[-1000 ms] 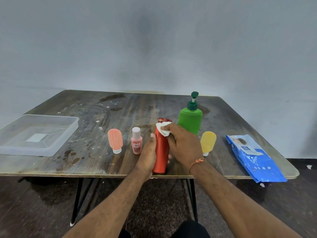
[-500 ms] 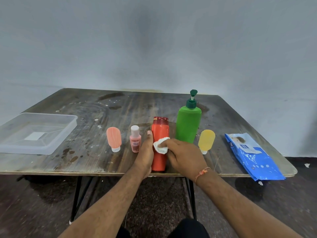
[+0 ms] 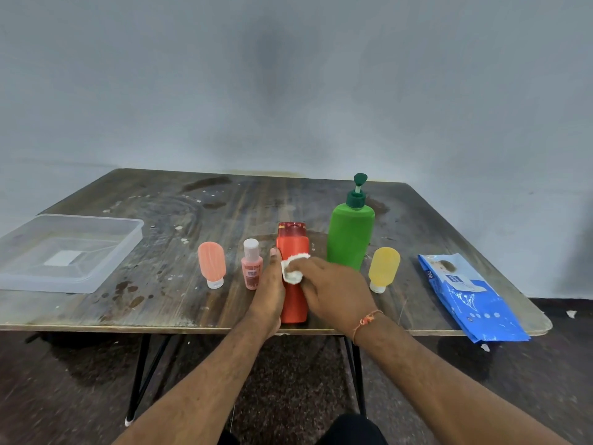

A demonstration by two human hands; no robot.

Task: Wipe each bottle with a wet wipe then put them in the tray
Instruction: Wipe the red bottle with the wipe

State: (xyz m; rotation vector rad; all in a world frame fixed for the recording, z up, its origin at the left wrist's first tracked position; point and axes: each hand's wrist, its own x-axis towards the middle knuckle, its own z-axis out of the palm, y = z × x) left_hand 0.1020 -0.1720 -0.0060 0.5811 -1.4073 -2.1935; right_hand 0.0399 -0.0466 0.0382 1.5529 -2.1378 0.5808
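Note:
A tall red bottle (image 3: 292, 244) stands upright near the table's front edge. My left hand (image 3: 269, 292) grips its left side. My right hand (image 3: 332, 285) pinches a crumpled white wet wipe (image 3: 292, 268) against the bottle's middle. In a row beside it stand a small orange tube (image 3: 211, 263), a small pink bottle (image 3: 252, 264), a green pump bottle (image 3: 350, 237) and a yellow tube (image 3: 383, 268). A clear plastic tray (image 3: 106, 271) sits empty at the far left.
A blue wet-wipe pack (image 3: 470, 298) lies at the right, overhanging the front edge of the stained wooden table (image 3: 160, 293). A grey wall rises behind the table. Dark floor and black table legs show below.
My right hand slid the wipe down from the red bottle's cap to its middle. My left hand kept its grip on the bottle.

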